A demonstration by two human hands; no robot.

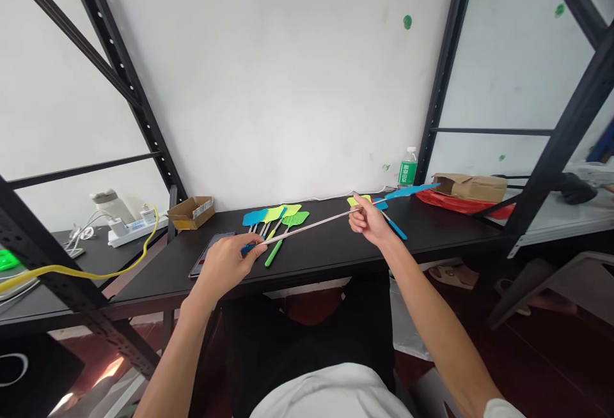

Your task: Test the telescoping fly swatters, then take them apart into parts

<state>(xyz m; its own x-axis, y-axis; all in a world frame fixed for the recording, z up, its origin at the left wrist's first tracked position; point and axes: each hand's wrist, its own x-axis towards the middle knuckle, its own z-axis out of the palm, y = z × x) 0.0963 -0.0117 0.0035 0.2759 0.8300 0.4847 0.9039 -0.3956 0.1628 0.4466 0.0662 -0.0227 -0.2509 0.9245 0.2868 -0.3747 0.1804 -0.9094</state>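
My left hand [225, 264]: fingers closed round grip end of blue fly swatter [307, 231]. Right hand [369, 221]: fingers pinching metal shaft, blue head out past them, above black tabletop [326, 264]. Green-yellow swatters [275, 220] lying just beyond. Phone [211, 253] under left hand.

- held fly swatter [410, 192]: blue head, silver shaft, blue handle end
- lying fly swatters [295, 218]: blue, yellow-green and lime heads, probably mesh, too small to be sure
- table [326, 264]: black
- bottle [407, 172]: green label
- bag [460, 204]: red
- cable [81, 270]: yellow
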